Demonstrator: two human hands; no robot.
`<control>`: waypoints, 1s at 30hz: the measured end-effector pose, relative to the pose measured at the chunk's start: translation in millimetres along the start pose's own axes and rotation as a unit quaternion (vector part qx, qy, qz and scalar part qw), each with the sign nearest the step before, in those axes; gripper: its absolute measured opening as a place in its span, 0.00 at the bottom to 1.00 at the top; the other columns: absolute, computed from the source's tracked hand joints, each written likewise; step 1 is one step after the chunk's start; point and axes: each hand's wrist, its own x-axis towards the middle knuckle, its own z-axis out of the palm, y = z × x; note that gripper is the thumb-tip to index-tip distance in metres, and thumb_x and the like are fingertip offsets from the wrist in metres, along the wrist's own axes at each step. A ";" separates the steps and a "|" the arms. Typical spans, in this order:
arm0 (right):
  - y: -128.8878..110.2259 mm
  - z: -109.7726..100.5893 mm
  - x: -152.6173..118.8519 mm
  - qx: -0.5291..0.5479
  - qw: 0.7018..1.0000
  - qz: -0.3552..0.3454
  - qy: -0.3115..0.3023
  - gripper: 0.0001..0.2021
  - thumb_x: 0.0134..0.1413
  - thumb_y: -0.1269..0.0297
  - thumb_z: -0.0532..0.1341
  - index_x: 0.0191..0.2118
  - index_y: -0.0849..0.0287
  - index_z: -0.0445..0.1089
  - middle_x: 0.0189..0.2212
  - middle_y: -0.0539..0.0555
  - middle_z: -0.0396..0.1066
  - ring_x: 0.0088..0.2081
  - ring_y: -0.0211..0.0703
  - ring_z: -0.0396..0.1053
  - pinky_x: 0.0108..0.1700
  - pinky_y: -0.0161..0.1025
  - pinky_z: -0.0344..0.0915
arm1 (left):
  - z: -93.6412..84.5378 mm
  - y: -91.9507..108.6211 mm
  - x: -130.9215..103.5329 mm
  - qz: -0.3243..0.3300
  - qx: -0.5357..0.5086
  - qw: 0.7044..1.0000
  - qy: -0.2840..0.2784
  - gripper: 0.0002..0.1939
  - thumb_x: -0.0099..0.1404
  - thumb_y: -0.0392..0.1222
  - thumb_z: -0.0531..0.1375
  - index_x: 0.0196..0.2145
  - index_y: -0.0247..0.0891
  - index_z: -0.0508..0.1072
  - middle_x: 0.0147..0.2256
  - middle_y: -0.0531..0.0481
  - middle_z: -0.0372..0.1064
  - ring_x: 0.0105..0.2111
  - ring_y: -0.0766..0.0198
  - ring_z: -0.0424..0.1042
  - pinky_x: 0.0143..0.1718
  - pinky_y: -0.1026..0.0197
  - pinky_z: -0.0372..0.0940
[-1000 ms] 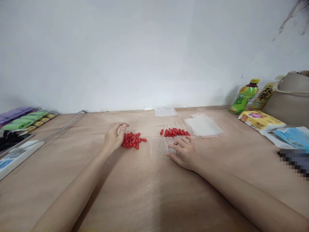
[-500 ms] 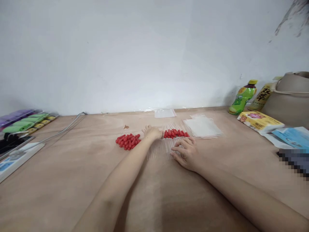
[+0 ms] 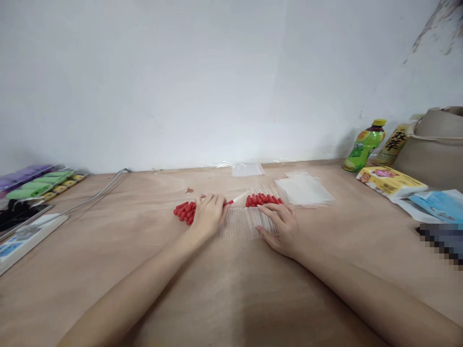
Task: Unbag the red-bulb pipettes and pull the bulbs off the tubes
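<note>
My left hand [image 3: 210, 212] is closed around a dropper [image 3: 238, 198], whose red bulb end shows at the fingers and whose clear tube points right and away. Partly covered by that hand is a pile of loose red bulbs [image 3: 183, 212]. A row of clear thin tubes [image 3: 238, 225] lies between my two hands. Beyond them, droppers with red bulbs [image 3: 264, 198] lie side by side, their clear stems pointing to the wall. My right hand [image 3: 284, 226] rests over the right end of the tubes, fingers apart and nothing seen in them, fingertips close to the red bulbs.
Clear plastic bags [image 3: 306, 188] lie at right, another bag [image 3: 248, 169] by the wall. Farther right are a green bottle [image 3: 365, 145], a yellow tissue pack [image 3: 390, 182] and a beige bag [image 3: 434, 149]. A power strip [image 3: 32, 243], cable [image 3: 97, 193] and coloured rolls [image 3: 39, 184] are at left.
My left hand has moved left and nearer, from beside the droppers to over the loose bulb pile; a red-ended tube now shows in its fingers. My right hand has hardly moved.
</note>
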 end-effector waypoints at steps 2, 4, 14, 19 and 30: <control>-1.8 -1.5 1.5 -0.007 1.000 -0.020 -0.007 0.25 0.50 0.60 0.59 0.54 0.60 0.57 0.49 0.60 0.63 0.51 0.48 0.60 0.53 0.49 0.51 | -1.1 -2.6 -24.4 0.084 -0.024 0.995 0.052 0.10 0.64 0.42 0.51 0.29 0.36 0.67 0.29 0.49 0.71 0.34 0.60 0.67 0.45 0.51 0.48; -3.9 -2.7 2.8 -0.008 0.998 -0.052 -0.031 0.25 0.50 0.59 0.59 0.55 0.59 0.57 0.50 0.59 0.63 0.53 0.48 0.59 0.55 0.51 0.49 | 1.1 -3.4 -42.3 0.132 -0.061 0.985 0.094 0.07 0.63 0.40 0.53 0.29 0.37 0.67 0.28 0.52 0.71 0.33 0.63 0.67 0.45 0.53 0.48; -8.6 5.5 2.2 0.025 0.991 -0.117 -0.062 0.09 0.53 0.62 0.58 0.41 0.54 0.69 0.41 0.52 0.72 0.50 0.44 0.63 0.57 0.53 0.43 | 6.7 4.1 -50.9 0.162 -0.147 0.964 0.150 0.02 0.59 0.38 0.58 0.29 0.39 0.68 0.27 0.56 0.72 0.31 0.67 0.69 0.45 0.54 0.49; -9.0 10.1 1.9 0.038 0.990 -0.116 -0.070 0.06 0.54 0.64 0.57 0.38 0.53 0.70 0.39 0.50 0.73 0.48 0.43 0.65 0.57 0.53 0.44 | 5.5 5.4 -49.5 0.173 -0.158 0.965 0.114 0.12 0.58 0.43 0.59 0.40 0.38 0.69 0.37 0.48 0.73 0.41 0.60 0.68 0.48 0.51 0.53; -15.5 10.7 2.6 0.084 0.984 -0.110 -0.108 0.10 0.56 0.64 0.55 0.42 0.57 0.69 0.39 0.52 0.73 0.50 0.45 0.64 0.58 0.56 0.46 | 17.1 10.3 -49.5 0.228 -0.177 0.950 0.117 0.07 0.60 0.39 0.57 0.36 0.38 0.71 0.35 0.49 0.74 0.40 0.63 0.71 0.48 0.54 0.60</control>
